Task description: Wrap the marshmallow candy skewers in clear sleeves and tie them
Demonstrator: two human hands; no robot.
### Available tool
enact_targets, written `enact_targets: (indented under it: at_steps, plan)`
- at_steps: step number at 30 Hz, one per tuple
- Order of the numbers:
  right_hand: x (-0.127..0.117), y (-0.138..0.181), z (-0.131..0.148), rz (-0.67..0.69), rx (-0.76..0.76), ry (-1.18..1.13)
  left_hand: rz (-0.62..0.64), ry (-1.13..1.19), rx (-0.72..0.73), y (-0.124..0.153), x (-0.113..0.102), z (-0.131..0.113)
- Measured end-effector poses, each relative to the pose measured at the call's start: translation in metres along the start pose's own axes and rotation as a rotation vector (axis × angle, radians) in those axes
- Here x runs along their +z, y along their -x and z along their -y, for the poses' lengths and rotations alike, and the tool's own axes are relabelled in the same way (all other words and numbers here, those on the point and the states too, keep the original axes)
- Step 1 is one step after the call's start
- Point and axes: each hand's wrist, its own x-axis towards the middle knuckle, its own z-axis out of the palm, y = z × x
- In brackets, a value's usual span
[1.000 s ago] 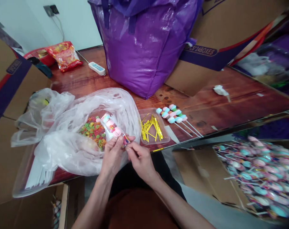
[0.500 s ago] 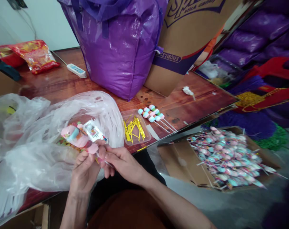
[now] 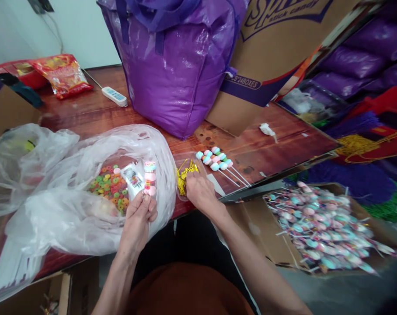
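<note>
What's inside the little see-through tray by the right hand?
Shiny yellow strips lie inside the see-through tray. The right hand reaches in and covers part of it, so whatever is beneath the fingers can't be seen.

A pale wall (image 3: 83,37) fills the upper left of the frame, with a cable (image 3: 58,33) hanging down it. A reddish-brown, wood-grained table (image 3: 303,142) spans the middle, and grey floor (image 3: 323,291) shows at lower right.
</note>
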Motion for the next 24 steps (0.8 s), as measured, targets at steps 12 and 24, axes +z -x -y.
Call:
enact_targets:
  at_steps: [12, 24]
  plan:
    - [-0.003, 0.044, 0.026, -0.184, -0.285, -1.155, -0.041, 0.004, 0.078, -0.01, 0.003, 0.004]
    - [0.03, 0.046, 0.054, -0.24, -0.145, -1.283, -0.058, -0.276, 0.325, 0.002, 0.009, 0.015]
